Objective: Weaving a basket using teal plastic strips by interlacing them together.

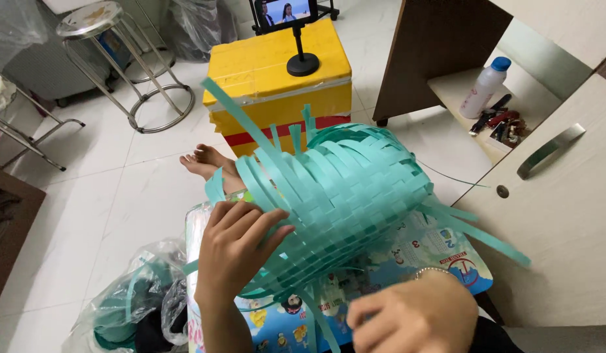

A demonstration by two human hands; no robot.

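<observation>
Left hand spread flat on teal woven basket, steadying it, not clasping. Right hand pinches loose strip below. Basket rests tilted on colourful printed board over lap; yellow box beyond, plastic bag at left.

right hand blurred, stool cropped

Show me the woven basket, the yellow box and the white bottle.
woven basket (345, 189), head view, middle of the woven side.
yellow box (267, 65), head view, bare lid.
white bottle (481, 91), head view, its body.
</observation>
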